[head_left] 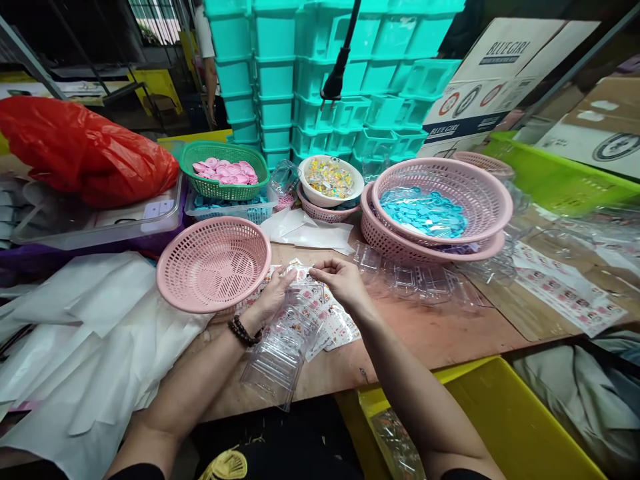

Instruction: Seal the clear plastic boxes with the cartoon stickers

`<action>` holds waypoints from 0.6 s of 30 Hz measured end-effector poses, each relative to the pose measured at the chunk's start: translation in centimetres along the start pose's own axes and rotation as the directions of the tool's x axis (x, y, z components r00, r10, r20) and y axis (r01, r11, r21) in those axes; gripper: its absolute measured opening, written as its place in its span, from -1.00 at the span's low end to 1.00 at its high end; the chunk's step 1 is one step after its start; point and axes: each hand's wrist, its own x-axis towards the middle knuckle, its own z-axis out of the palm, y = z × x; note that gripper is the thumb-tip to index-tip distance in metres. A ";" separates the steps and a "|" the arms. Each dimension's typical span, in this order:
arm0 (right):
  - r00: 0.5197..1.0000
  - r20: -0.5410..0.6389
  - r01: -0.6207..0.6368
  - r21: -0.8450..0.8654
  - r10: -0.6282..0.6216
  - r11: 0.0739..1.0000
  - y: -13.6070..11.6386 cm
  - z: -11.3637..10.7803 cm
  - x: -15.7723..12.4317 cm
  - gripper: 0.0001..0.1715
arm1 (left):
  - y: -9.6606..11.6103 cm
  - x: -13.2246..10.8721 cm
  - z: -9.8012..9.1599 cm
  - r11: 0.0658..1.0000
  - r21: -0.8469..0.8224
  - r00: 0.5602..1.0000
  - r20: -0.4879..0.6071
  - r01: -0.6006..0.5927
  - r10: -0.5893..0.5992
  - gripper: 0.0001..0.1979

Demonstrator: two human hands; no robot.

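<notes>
clear trays on wooden table, teal crates

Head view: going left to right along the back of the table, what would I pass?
red plastic bag → green basket of pink pieces → white bowl of colourful bits → big pink basket of blue pieces → lime-green tray

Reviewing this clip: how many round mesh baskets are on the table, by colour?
Pink baskets: 5 (empty one, stacked pair, one under the white bowl, one back right)
Green basket: 1
Total: 6
</notes>
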 end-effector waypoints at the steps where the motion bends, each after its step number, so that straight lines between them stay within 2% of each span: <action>1: 0.999 -0.019 0.024 -0.082 -0.025 0.996 0.0 0.0 -0.2 -0.67 | 0.0 0.0 0.0 1.000 0.021 1.000 -0.015 -0.001 0.002 -0.45; 4: 0.974 -0.109 0.143 -0.393 -0.200 0.908 0.2 -0.3 -0.9 -0.78 | -0.1 0.1 -0.1 0.998 0.059 1.000 -0.024 -0.013 0.014 -0.47; 6: 0.934 -0.177 0.187 -0.502 -0.311 0.844 0.4 -0.6 -1.1 -0.62 | -0.1 0.1 -0.2 0.998 0.063 0.999 -0.032 -0.026 0.028 -0.50; 7: 0.925 -0.205 0.181 -0.506 -0.321 0.844 0.5 -0.7 -1.1 -0.48 | -0.1 0.1 -0.3 0.997 0.065 0.999 -0.033 -0.031 0.033 -0.51; 8: 0.932 -0.220 0.154 -0.478 -0.288 0.864 0.7 -0.9 -1.0 -0.35 | -0.1 0.1 -0.3 0.997 0.066 0.999 -0.032 -0.034 0.036 -0.50; 10: 0.980 -0.162 0.053 -0.356 -0.118 0.933 1.1 -0.9 -0.7 -0.19 | -0.1 0.1 -0.3 0.997 0.070 0.999 -0.020 -0.036 0.038 -0.49; 12: 0.998 0.002 -0.059 -0.192 0.061 0.980 1.6 -0.8 -0.4 -0.21 | -0.1 0.0 -0.3 0.997 0.072 0.999 -0.008 -0.037 0.038 -0.47; 14: 0.979 0.139 -0.148 -0.028 0.150 0.989 2.1 -0.4 -0.3 -0.27 | 0.0 0.0 -0.3 0.996 0.086 0.999 0.015 -0.033 0.032 -0.42; 16: 0.971 0.156 -0.195 0.086 0.180 0.977 2.7 0.0 -0.2 -0.31 | 0.1 0.0 -0.5 0.993 0.111 0.999 0.046 -0.029 0.024 -0.30; 18: 0.979 0.089 -0.197 0.142 0.186 0.970 3.1 0.3 0.0 -0.31 | 0.3 0.0 -0.8 0.986 0.163 0.997 0.077 -0.017 0.005 -0.15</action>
